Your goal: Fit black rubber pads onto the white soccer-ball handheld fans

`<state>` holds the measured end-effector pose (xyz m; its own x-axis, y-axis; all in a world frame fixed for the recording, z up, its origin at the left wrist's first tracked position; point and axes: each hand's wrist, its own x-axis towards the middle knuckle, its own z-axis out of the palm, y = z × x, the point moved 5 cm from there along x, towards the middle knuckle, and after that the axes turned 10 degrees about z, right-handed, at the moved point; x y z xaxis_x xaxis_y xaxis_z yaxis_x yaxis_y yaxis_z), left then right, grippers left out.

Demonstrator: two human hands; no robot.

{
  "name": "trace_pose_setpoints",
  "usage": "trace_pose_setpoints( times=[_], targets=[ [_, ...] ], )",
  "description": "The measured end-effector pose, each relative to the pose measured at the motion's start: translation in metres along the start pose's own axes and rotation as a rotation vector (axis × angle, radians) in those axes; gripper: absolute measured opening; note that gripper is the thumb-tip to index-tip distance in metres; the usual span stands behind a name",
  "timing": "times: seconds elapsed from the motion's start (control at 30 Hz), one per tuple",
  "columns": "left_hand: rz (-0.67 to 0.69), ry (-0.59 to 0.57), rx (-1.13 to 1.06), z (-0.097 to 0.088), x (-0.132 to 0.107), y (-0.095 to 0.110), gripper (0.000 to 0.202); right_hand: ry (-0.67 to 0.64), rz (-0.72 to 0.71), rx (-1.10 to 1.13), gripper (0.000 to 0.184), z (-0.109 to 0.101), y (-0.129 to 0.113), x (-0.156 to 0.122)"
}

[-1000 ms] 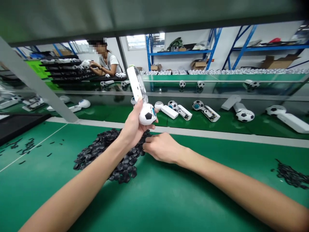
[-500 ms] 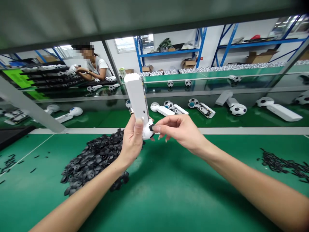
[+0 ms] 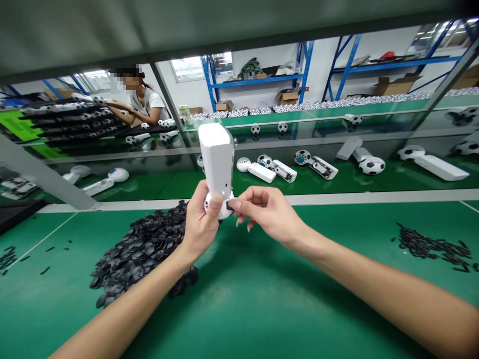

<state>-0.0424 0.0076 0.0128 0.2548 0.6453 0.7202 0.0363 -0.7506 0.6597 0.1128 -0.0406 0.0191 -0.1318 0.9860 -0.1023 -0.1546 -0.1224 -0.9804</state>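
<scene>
My left hand (image 3: 202, 224) is wrapped round the ball end of a white device (image 3: 216, 159) with a long rectangular body, which points up. Its ball (image 3: 224, 212) is white with black patches and partly covered by my fingers. My right hand (image 3: 271, 214) pinches a small black patch (image 3: 230, 204) against the side of that ball; finger and thumb hide most of it. Below and left of my left hand lies a large pile of black patches (image 3: 138, 254) on the green work surface (image 3: 239, 309).
Behind a pale rail (image 3: 359, 198), several similar devices (image 3: 316, 164) lie on a green belt. Thin black strips (image 3: 430, 244) are scattered at right. A slanted post (image 3: 48, 164) stands at left. Farther back, a person (image 3: 145, 102) handles items beside stacked trays (image 3: 71, 122).
The device has tilted, so its top end now shows more. Both hands have turned slightly with it, and the right fingers have shifted a little left, still on the black patch.
</scene>
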Motion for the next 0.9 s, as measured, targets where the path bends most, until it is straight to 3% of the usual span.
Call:
trace_pose_setpoints(
  times=[0.4, 0.9],
  targets=[
    [-0.023, -0.059, -0.006, 0.002, 0.0, 0.003, 0.062, -0.019, 0.001, -0.03, 0.048, -0.007, -0.005, 0.001],
    [0.094, -0.191, 0.2, 0.005, 0.012, 0.048, 0.062, -0.193, 0.232, 0.046, 0.064, -0.006, -0.002, 0.0]
  ],
)
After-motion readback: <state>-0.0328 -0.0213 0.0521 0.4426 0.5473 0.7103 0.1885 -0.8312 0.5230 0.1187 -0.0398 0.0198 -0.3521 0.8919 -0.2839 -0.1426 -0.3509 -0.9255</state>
